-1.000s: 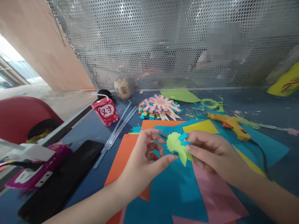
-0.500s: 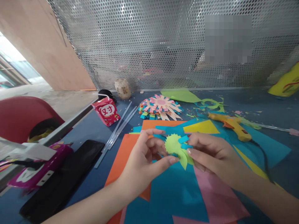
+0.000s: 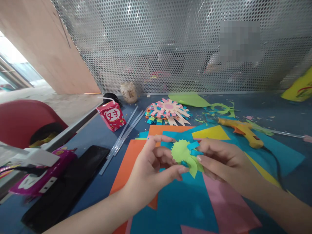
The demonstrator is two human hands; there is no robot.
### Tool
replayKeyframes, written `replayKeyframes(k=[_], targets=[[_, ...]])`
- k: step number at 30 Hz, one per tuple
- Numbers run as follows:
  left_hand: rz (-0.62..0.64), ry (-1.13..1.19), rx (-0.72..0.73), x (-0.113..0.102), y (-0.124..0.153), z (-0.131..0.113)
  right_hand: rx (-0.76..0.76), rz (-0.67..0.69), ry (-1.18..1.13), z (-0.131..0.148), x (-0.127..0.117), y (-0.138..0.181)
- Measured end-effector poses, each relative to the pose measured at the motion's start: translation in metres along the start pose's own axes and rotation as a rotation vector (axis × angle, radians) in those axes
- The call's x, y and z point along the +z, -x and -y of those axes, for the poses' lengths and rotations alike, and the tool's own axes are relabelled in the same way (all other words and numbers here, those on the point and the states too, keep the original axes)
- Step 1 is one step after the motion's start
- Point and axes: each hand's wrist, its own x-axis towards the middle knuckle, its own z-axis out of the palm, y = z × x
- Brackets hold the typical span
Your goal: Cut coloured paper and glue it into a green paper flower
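Observation:
A light green paper rosette (image 3: 179, 151) with a jagged edge and two leaf-shaped tails (image 3: 193, 167) is held up between my hands. Blue paper loops (image 3: 193, 145) stand on its right side, and another small blue piece shows by my left thumb. My left hand (image 3: 156, 162) curls around the left and lower edge, thumb in front and index finger above. My right hand (image 3: 219, 159) pinches the right side near the blue loops; the exact contact behind the paper is hidden. Beneath lie blue sheets (image 3: 180, 201), an orange sheet (image 3: 124, 169) and a pink sheet (image 3: 229, 201).
Finished-looking layered paper rosettes (image 3: 168, 109) lie behind my hands. A yellow glue gun (image 3: 243, 130) with a black cord rests at right. Clear glue sticks (image 3: 124, 136), a red drink carton (image 3: 112, 115), a black phone-like slab (image 3: 65, 188) and a purple device (image 3: 46, 175) are at left.
Both hands stay around the rosette with little movement. My left thumb has slid slightly right along its lower edge, and the whole view has shifted a little.

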Motion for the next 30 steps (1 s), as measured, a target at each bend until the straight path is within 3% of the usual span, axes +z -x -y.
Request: replayKeyframes(k=[30], targets=[[-0.040, -0.053, 0.060, 0.0022, 0.0025, -0.0026, 0.014, 0.001, 0.022, 0.0003, -0.0011, 0.0030]])
